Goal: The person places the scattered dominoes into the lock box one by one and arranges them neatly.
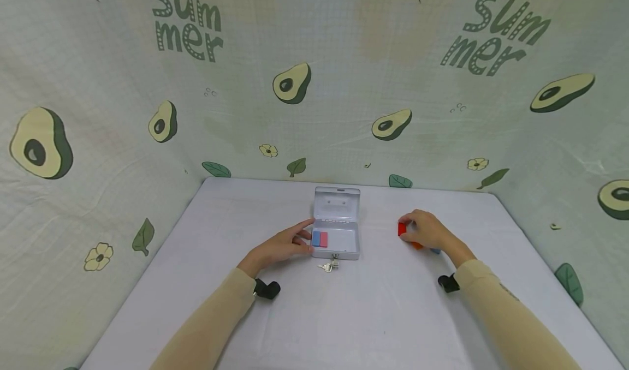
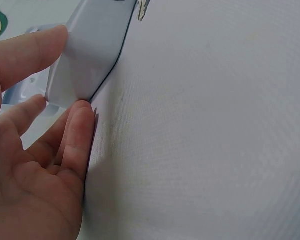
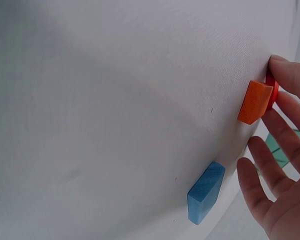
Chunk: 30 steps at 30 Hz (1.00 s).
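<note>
on the right of the white table (image 1: 383, 315), a red block (image 1: 402, 228) sits in a narrow pinch of the right hand's (image 1: 428, 231) thumb and finger. an orange block (image 3: 255, 102) lies close by, a blue block (image 3: 206, 192) a little apart. the left hand (image 1: 280, 247), spread wide, touches the left end of the open box (image 1: 344, 255), where another blue block (image 1: 316, 239) and a pink block (image 1: 324, 239) sit together; keys (image 1: 326, 267) lie in front. this looks like the picking-up step; the next move calls for lifting clear of the orange.
</note>
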Each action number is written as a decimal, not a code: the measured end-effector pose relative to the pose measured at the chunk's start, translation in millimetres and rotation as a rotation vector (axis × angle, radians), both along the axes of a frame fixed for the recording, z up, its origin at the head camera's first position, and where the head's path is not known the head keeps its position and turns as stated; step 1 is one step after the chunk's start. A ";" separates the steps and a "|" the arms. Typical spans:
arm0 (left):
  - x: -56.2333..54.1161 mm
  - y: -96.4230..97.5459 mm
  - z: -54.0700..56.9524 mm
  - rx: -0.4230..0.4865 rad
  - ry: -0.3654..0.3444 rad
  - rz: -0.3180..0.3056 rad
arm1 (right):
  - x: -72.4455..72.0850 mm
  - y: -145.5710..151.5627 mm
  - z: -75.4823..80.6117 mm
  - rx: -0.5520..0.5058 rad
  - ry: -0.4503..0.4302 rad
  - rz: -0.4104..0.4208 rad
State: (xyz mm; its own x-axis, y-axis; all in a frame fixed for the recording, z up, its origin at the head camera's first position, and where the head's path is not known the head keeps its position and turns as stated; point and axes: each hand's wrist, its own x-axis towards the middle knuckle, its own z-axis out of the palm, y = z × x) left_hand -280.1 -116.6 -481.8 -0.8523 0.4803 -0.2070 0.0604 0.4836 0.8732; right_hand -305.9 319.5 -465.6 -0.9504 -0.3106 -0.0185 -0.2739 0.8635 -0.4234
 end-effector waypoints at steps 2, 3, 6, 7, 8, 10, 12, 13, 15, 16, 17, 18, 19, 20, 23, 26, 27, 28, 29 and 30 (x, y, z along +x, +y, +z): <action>0.0 -0.1 -0.1 -0.001 0.002 0.001 | -0.3 0.0 -0.3 -0.003 0.003 0.002; 0.1 -0.1 0.0 -0.002 0.001 0.001 | -0.3 -0.3 -0.2 -0.003 0.005 0.005; 0.2 -0.1 0.0 -0.005 0.000 0.003 | 0.0 -0.8 -0.2 -0.003 0.008 0.013; 0.3 0.1 0.3 -0.005 -0.001 0.002 | 0.2 -1.0 -0.1 -0.002 0.009 0.014; 0.3 0.1 0.4 -0.006 -0.001 0.001 | 0.4 -1.2 0.0 -0.002 0.008 0.013; 0.4 0.1 1.0 -0.004 -0.001 -0.002 | 1.2 -1.2 0.3 -0.001 0.005 0.011; 0.2 0.2 1.0 -0.001 0.004 -0.006 | 1.8 -1.2 0.7 -0.004 0.001 0.003; 0.3 0.2 1.4 -0.001 0.002 -0.007 | 1.9 -0.9 0.9 -0.004 0.000 0.003; 0.2 0.0 1.3 -0.003 0.004 -0.007 | 2.5 -0.8 1.5 -0.006 -0.002 -0.005; 0.3 0.1 1.2 -0.004 0.005 -0.006 | 2.8 -0.7 1.8 -0.007 -0.003 -0.009; 0.3 0.3 1.0 -0.006 0.006 -0.005 | 3.4 -0.7 2.4 -0.009 -0.002 -0.007; 0.3 0.4 1.0 -0.009 0.005 -0.004 | 4.0 -1.2 2.9 -0.010 -0.002 -0.011; 0.4 0.5 1.3 -0.010 0.004 -0.001 | 4.6 -1.2 3.9 -0.011 -0.001 -0.006; 0.5 0.7 1.3 -0.012 0.005 0.001 | 5.2 -1.7 4.7 -0.014 -0.002 -0.008; 0.9 1.1 1.6 -0.014 0.004 0.003 | 6.7 -3.3 7.0 -0.014 0.004 -0.006; 1.0 1.1 1.8 -0.018 0.007 -0.001 | 7.6 -5.9 8.7 -0.009 0.017 -0.004; 1.1 1.1 1.8 -0.019 0.006 -0.001 | 7.7 -6.9 9.3 -0.008 0.022 -0.008; 1.0 1.0 1.8 -0.019 0.006 -0.002 | 8.1 -8.0 10.5 -0.010 0.026 -0.004; 0.9 1.0 1.8 -0.020 0.006 -0.002 | 8.4 -9.1 11.6 -0.011 0.028 -0.002; 0.8 0.9 1.6 -0.018 0.006 -0.001 | 8.7 -10.3 12.7 -0.013 0.028 -0.002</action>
State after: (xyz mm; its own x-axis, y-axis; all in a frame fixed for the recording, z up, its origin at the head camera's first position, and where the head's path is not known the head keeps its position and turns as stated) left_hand -279.3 -115.7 -480.2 -0.8529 0.4777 -0.2106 0.0664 0.4994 0.8638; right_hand -297.2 309.2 -452.9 -0.9509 -0.3091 0.0120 -0.2844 0.8584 -0.4269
